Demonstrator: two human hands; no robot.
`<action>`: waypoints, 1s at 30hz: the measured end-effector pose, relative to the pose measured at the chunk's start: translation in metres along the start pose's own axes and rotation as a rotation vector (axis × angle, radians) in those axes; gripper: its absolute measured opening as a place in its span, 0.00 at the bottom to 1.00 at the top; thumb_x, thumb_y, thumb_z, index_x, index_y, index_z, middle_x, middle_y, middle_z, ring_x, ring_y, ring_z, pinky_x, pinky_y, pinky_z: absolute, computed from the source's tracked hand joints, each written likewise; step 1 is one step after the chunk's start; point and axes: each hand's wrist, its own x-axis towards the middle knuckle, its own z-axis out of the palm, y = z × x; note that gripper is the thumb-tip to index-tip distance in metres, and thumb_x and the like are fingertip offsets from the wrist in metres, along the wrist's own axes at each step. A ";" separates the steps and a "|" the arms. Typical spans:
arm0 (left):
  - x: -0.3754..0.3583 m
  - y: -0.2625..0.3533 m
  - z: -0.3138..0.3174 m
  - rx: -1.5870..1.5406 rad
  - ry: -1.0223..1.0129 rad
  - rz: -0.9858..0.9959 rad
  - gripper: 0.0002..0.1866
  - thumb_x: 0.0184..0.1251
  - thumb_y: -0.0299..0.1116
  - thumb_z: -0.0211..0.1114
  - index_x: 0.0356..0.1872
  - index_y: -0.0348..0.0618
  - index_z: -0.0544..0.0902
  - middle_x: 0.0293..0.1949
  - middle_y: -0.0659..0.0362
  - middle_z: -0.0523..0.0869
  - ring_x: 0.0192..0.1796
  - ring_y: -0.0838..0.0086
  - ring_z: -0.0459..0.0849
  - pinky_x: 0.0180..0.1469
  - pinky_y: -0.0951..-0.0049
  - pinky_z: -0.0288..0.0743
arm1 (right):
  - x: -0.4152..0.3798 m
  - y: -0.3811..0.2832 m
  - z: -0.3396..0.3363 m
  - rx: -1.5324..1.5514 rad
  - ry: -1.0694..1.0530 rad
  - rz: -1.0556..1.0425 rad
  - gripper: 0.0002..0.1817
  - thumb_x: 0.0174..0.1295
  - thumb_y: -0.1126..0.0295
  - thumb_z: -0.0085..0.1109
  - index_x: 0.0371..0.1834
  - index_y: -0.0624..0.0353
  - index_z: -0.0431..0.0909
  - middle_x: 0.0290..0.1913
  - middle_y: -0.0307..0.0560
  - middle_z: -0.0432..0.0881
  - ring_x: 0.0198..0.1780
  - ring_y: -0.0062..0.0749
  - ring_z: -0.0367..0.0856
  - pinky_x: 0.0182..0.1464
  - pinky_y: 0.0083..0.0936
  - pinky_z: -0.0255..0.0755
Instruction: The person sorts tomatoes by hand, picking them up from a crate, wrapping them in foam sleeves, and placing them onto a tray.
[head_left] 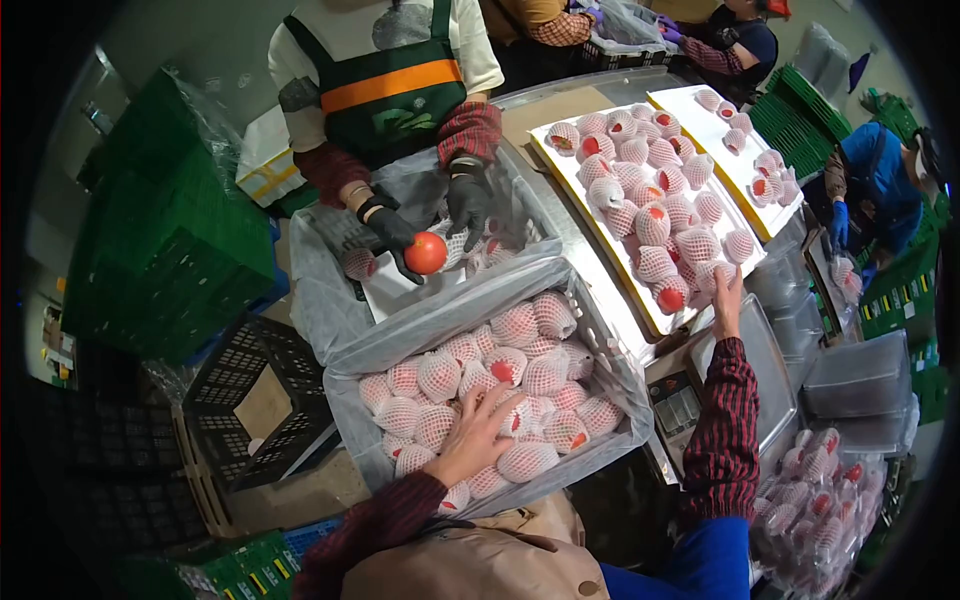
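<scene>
My left hand [472, 436] rests with fingers spread on tomatoes in white foam nets [437, 375], which fill a black crate lined with a clear plastic bag [352, 440]. Its fingertips touch a netted tomato near the middle of the pile. Out to the right, my right hand [728, 308] reaches the near corner of a white tray [560, 190] and has its fingers around a netted tomato [708, 275]. Many more netted tomatoes [653, 224] lie on that tray, some showing red through the net openings.
Opposite, a co-worker's gloved hand holds a bare tomato [426, 253] over a second lined crate [315, 262]. A scale [676, 408] sits below the tray. Left stands a black crate [225, 420] with cardboard inside. Bagged netted tomatoes [820, 500] lie at lower right. Other people work farther back.
</scene>
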 end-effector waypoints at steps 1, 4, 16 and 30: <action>0.003 -0.008 0.007 -0.007 -0.003 0.003 0.34 0.63 0.32 0.74 0.71 0.41 0.72 0.67 0.46 0.74 0.66 0.50 0.74 0.73 0.58 0.67 | -0.007 -0.004 -0.005 0.050 0.029 0.033 0.42 0.71 0.55 0.64 0.80 0.69 0.58 0.78 0.66 0.65 0.79 0.53 0.64 0.78 0.38 0.58; 0.007 -0.024 0.013 -0.162 -0.029 0.064 0.34 0.60 0.31 0.76 0.69 0.40 0.75 0.68 0.47 0.74 0.65 0.49 0.75 0.72 0.55 0.68 | -0.052 -0.037 -0.017 -0.233 0.094 -0.334 0.37 0.69 0.62 0.65 0.77 0.68 0.63 0.74 0.65 0.70 0.75 0.54 0.69 0.75 0.38 0.62; -0.024 -0.004 -0.048 -1.792 0.039 -0.547 0.28 0.79 0.35 0.65 0.70 0.47 0.61 0.66 0.55 0.74 0.65 0.68 0.78 0.66 0.63 0.77 | -0.343 -0.215 0.029 0.525 -0.882 -0.402 0.18 0.61 0.73 0.74 0.55 0.60 0.85 0.59 0.49 0.83 0.58 0.36 0.83 0.59 0.30 0.76; -0.078 0.023 -0.068 -1.972 0.057 -0.425 0.45 0.56 0.55 0.82 0.67 0.36 0.74 0.61 0.51 0.82 0.61 0.66 0.84 0.66 0.60 0.79 | -0.391 -0.193 0.045 0.779 -0.648 0.291 0.06 0.79 0.68 0.55 0.47 0.58 0.77 0.34 0.27 0.74 0.35 0.08 0.67 0.37 0.12 0.61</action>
